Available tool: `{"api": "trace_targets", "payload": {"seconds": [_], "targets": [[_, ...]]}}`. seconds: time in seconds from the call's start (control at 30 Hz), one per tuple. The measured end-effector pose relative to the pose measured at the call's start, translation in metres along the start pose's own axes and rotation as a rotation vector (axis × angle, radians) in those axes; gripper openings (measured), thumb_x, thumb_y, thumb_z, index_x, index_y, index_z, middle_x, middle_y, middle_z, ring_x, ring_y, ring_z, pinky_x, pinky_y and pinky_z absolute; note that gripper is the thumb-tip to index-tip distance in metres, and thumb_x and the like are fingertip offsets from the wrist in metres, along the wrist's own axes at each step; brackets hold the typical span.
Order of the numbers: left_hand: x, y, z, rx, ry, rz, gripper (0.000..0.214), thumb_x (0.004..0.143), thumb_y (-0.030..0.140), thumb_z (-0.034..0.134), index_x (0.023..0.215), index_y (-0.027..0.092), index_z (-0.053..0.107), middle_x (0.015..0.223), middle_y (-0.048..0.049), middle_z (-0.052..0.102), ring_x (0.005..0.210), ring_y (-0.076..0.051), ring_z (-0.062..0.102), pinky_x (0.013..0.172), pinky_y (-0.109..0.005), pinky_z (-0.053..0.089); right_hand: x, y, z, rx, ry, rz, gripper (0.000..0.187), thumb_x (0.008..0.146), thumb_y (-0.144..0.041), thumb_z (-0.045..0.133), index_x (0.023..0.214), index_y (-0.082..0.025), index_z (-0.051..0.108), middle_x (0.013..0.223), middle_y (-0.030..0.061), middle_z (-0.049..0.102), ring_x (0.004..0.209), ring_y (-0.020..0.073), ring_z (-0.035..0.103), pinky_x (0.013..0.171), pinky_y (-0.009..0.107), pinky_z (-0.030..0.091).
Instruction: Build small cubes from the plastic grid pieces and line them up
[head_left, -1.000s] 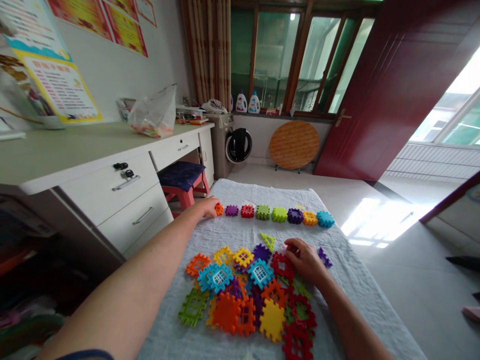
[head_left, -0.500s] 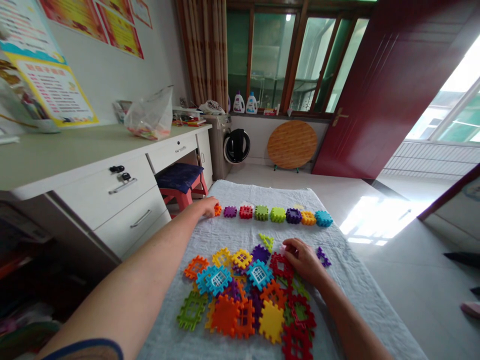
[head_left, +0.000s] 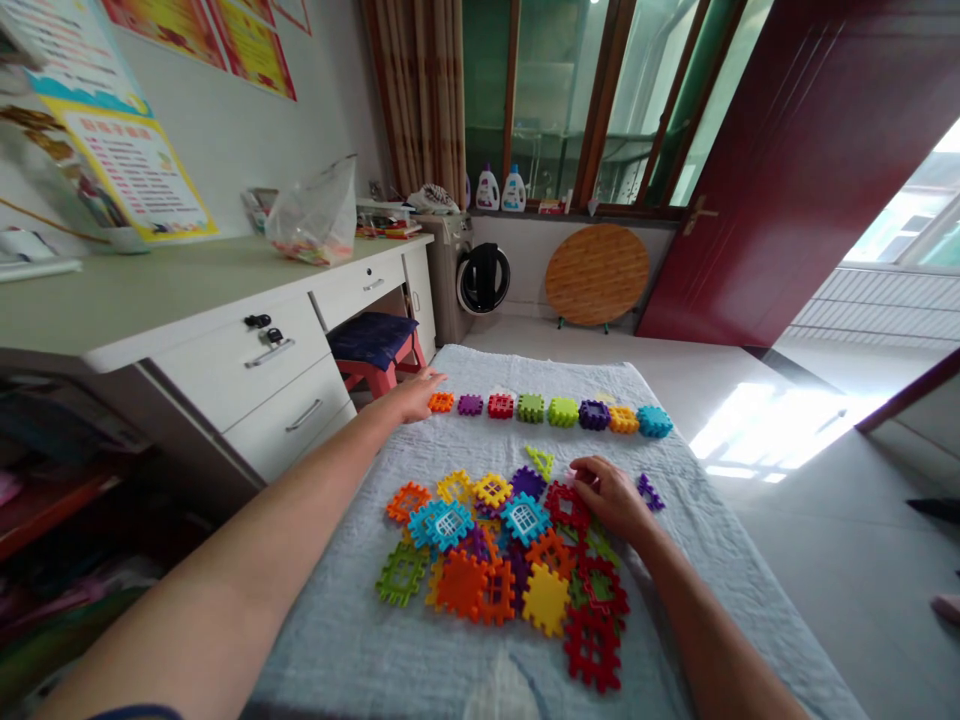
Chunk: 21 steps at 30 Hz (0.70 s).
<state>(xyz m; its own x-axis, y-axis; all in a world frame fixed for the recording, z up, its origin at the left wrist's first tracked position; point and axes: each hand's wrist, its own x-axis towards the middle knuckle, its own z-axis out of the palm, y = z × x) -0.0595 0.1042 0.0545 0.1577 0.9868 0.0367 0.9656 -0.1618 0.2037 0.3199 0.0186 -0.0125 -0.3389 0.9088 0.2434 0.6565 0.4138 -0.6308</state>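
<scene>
At the left end of a row of small stacks, my left hand (head_left: pixel 417 396) has its fingers stretched out beside the orange stack (head_left: pixel 441 402), holding nothing visible. My right hand (head_left: pixel 609 494) rests at the right edge of a heap of plastic interlocking tiles, fingers loosely curved and apart. Just by its fingertips lies a red window tile (head_left: pixel 567 505); a bit of pink shows under them. The heap includes blue window tiles (head_left: pixel 525 517), an orange tile (head_left: pixel 461 584), a yellow tile (head_left: pixel 546 600) and a green frame tile (head_left: pixel 403 574).
The row continues rightward with purple (head_left: pixel 470 405), red (head_left: pixel 501 406) and further stacks, ending in a blue stack (head_left: pixel 655 421). Loose triangles, lime (head_left: pixel 540 461) and purple (head_left: pixel 650 492), lie on the cloth-covered table (head_left: pixel 341 640). A stool (head_left: pixel 376 345) and desk (head_left: pixel 202 290) stand left.
My left hand has loosened from the orange stack, its fingers now extended beside it. My right hand stays by the red tile. The view has shifted slightly.
</scene>
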Motion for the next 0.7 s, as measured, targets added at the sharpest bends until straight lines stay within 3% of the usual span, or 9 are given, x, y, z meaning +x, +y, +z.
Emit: {"api": "trace_targets", "payload": {"seconds": [0.13,0.3,0.4,0.5,0.7], "targets": [[-0.051,0.019,0.0,-0.03,-0.061,0.133,0.045,0.071,0.009,0.052,0.114,0.019,0.06,0.118,-0.0066,0.059,0.112,-0.021,0.055,0.099,-0.028,0.039,0.001,0.001,0.001,0.001,0.001,-0.017,0.021,0.081,-0.026,0.05,0.094,-0.016,0.063,0.08,0.0043,0.062,0.068,0.0153,0.058,0.066,0.029,0.046],[-0.102,0.049,0.028,-0.067,-0.164,0.145,0.023,0.076,0.015,0.05,0.093,0.018,0.066,0.101,-0.0072,0.065,0.096,-0.02,0.06,0.089,-0.028,0.043,0.0,0.001,0.001,-0.015,0.01,-0.031,0.021,0.078,-0.023,0.051,0.093,-0.016,0.063,0.08,0.0046,0.062,0.07,0.0158,0.058,0.068,0.029,0.046],[-0.108,0.058,0.04,-0.074,-0.147,0.075,0.017,0.075,0.022,0.054,0.088,0.017,0.065,0.094,-0.009,0.065,0.088,-0.022,0.061,0.08,-0.03,0.045,-0.001,0.0,0.0,-0.01,0.015,-0.036,0.021,0.078,-0.024,0.051,0.093,-0.016,0.063,0.079,0.0046,0.062,0.07,0.016,0.058,0.068,0.029,0.045],[-0.102,0.059,0.044,-0.111,-0.152,0.023,0.025,0.069,0.028,0.062,0.091,0.017,0.063,0.086,-0.0068,0.065,0.08,-0.021,0.061,0.072,-0.029,0.045,-0.001,0.0,0.0,-0.004,0.015,-0.037,0.021,0.079,-0.025,0.051,0.093,-0.016,0.063,0.08,0.0048,0.062,0.07,0.0158,0.058,0.067,0.028,0.045],[-0.091,0.056,0.047,-0.23,-0.221,-0.004,0.031,0.063,0.023,0.065,0.093,0.018,0.063,0.07,0.0024,0.061,0.064,-0.015,0.058,0.058,-0.022,0.041,0.0,0.001,0.0,-0.015,0.021,-0.039,0.019,0.079,-0.024,0.052,0.092,-0.017,0.064,0.079,0.0044,0.062,0.069,0.0155,0.057,0.068,0.028,0.045]]}}
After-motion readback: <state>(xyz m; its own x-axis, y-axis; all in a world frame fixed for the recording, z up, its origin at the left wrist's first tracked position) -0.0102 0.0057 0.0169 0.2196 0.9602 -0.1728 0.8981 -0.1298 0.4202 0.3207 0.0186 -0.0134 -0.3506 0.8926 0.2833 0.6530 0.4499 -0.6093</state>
